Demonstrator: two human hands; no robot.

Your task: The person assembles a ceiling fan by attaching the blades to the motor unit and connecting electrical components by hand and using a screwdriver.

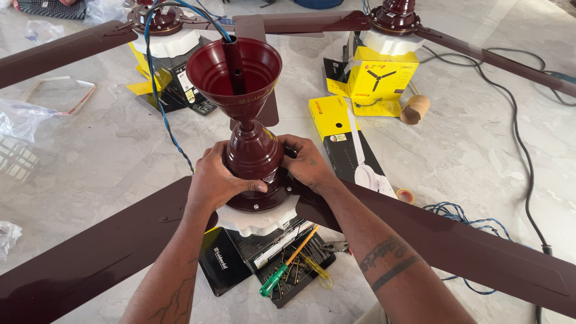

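Between left hand (217, 180) and right hand (307, 163), maroon fan cup (253, 150), clasped

The fan motor (258, 195) is partly covered by the left hand (217, 180) and right hand (307, 165). Two brown blades (90, 258) are cut off by the frame edges. The white foam (258, 221) is mostly hidden.
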